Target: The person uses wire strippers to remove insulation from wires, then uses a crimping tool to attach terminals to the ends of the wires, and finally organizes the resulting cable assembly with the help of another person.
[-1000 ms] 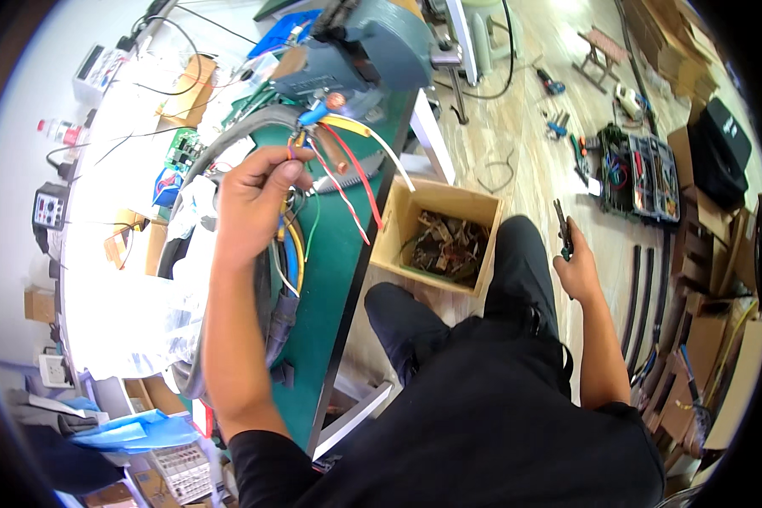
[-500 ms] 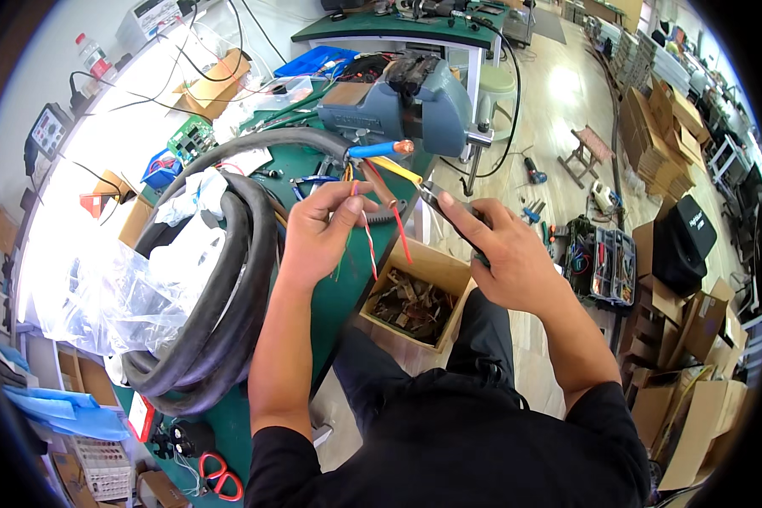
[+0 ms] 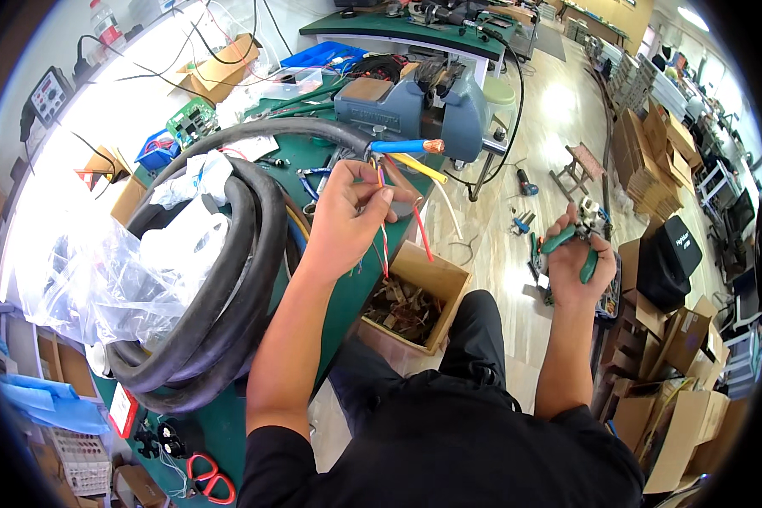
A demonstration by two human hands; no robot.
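Note:
My left hand (image 3: 351,216) pinches a bundle of thin wires, with a red wire (image 3: 422,233) and a red-and-white wire (image 3: 385,251) hanging below the fingers. They come out of the stripped end of a thick black cable (image 3: 300,127). Around them stick out a blue core (image 3: 406,146) with bare copper at its tip, a yellow core (image 3: 423,168), a brown core (image 3: 398,176) and a drooping white wire (image 3: 449,212). Held out to the right, away from the cable, my right hand (image 3: 574,267) grips green-handled pliers (image 3: 559,240); their jaws are hard to make out.
Loops of the black cable (image 3: 267,254) and clear plastic bags (image 3: 127,288) cover the left bench. A blue-grey vise (image 3: 461,114) stands beyond the cable end. Below is a wooden box (image 3: 453,292) holding scraps. Red-handled scissors (image 3: 210,478) lie at lower left; cardboard boxes (image 3: 677,423) stand right.
My right hand has swung right and down with the pliers, away from the yellow core. My left hand has shifted slightly right, still pinching the wires. The drooping white wire now shows.

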